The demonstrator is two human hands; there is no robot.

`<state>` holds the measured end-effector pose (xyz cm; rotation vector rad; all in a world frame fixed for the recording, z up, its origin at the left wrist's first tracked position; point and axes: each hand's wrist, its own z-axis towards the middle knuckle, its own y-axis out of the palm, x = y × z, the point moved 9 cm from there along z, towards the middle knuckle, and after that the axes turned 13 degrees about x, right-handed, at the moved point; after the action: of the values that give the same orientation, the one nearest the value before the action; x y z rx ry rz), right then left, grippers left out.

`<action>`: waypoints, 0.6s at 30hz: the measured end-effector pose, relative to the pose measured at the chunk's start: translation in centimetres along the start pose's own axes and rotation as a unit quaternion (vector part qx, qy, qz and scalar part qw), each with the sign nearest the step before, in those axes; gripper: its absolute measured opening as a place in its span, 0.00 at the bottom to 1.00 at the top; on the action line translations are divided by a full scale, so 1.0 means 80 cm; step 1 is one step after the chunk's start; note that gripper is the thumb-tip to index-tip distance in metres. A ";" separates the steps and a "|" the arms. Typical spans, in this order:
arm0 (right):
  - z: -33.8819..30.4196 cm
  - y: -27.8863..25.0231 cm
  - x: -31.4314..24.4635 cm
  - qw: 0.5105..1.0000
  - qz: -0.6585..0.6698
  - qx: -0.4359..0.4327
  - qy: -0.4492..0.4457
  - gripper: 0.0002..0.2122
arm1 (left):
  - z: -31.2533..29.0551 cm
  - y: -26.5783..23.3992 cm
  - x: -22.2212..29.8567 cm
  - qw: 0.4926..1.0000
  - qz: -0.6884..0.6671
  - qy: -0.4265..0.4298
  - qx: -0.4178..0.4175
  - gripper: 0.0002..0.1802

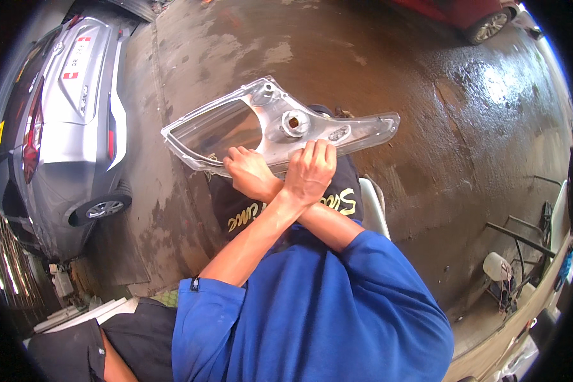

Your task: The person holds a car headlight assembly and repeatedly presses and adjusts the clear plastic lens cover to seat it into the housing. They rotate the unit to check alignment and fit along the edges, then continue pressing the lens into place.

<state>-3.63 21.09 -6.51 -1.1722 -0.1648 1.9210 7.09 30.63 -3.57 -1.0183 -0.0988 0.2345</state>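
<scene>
A clear plastic headlight lens [312, 143], with a round hole in its raised middle and a long tapering end at the right, lies tilted above my lap. My forearms are crossed, the left one over the right. My left hand [311, 170] therefore grips the lens's near edge right of its middle, fingers curled over the rim. Further left on that same edge, my right hand [251, 173] is closed on the lens too, knuckles up. Both thumbs are hidden. Dark trousers [239, 202] with yellow lettering show beneath the lens.
A silver car [76, 127] stands close on the left; a red car [452, 13] is at the far right. Wet floor [420, 83] stretches ahead. Another person in dark clothes [146, 337] sits at lower left. A metal frame [522, 239] and white container [495, 266] are on the right.
</scene>
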 end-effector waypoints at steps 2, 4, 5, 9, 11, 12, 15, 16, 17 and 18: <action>-0.001 0.000 0.002 1.000 0.006 0.014 -0.011 0.08 | 0.001 0.001 0.003 1.000 -0.011 0.003 0.002 0.16; -0.001 0.002 0.004 1.000 0.022 0.015 -0.011 0.08 | -0.002 0.006 0.003 1.000 -0.006 0.001 -0.008 0.19; -0.004 0.005 0.006 1.000 0.016 0.002 -0.006 0.08 | -0.003 0.009 0.004 1.000 -0.009 0.001 -0.017 0.19; -0.007 0.006 0.005 0.999 -0.002 -0.015 -0.030 0.06 | -0.004 0.013 0.005 1.000 -0.003 0.007 -0.006 0.13; -0.008 0.006 0.010 0.999 0.004 -0.027 -0.021 0.06 | -0.004 0.010 0.004 1.000 0.008 0.009 0.001 0.09; -0.009 0.005 0.016 0.999 0.005 -0.034 -0.016 0.06 | -0.004 0.014 0.007 1.000 0.004 0.012 0.005 0.08; -0.010 0.004 0.018 0.999 0.005 -0.035 -0.024 0.07 | -0.006 0.018 0.011 1.000 0.005 0.009 0.011 0.06; -0.011 0.002 0.019 0.999 0.011 -0.039 -0.020 0.07 | -0.007 0.017 0.013 1.000 0.009 0.004 0.017 0.07; -0.008 0.001 0.018 0.999 0.015 -0.029 -0.019 0.06 | -0.009 0.021 0.012 1.000 0.012 0.005 0.010 0.07; -0.008 0.002 0.019 0.999 0.011 -0.030 -0.018 0.07 | -0.008 0.023 0.013 1.000 0.011 0.008 0.003 0.07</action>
<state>-3.52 21.92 -7.95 -1.1839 -0.2324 1.9693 7.99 31.25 -5.52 -1.0156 -0.0713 0.2469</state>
